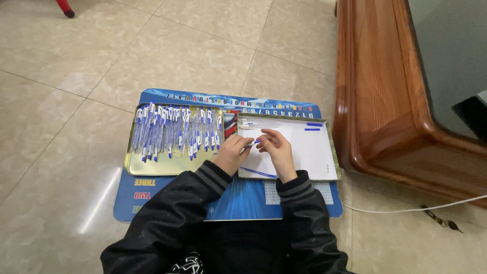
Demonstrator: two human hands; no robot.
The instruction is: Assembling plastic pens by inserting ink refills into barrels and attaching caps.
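Both hands are meeting over the near left corner of the shallow white-lined box tray (pixel 314 152). The left hand (pixel 232 152) is curling its fingers closed, its grip pinching one end of a slim blue-and-white plastic ballpoint pen (pixel 251 145). The right hand (pixel 276 148) is closing on the other end of the same pen, fingertips bent inward and pressing it from the opposite side. The pen is lying roughly level between the two hands, just above the tray's white floor.

On that white floor, a thin blue refill rod (pixel 258 172) is lying at a slant just below the hands. Two short blue pen pieces (pixel 313 127) are sitting near the far right corner, and a few small white pen parts (pixel 247 123) are resting at the far left corner.

Left of the hands, a gold-coloured metal tin tray (pixel 152 166) is holding a dense row of finished blue-and-white pens (pixel 175 131), laid side by side across its far half.

Both trays are resting on a blue printed play mat (pixel 243 200) spread on the glossy beige tiled floor (pixel 61 91). A reddish-brown wooden furniture piece (pixel 375 101) is standing to the right, with a white cable (pixel 406 209) running along the floor beside it. Black jacket sleeves with grey-striped cuffs (pixel 213 177) are covering both forearms.
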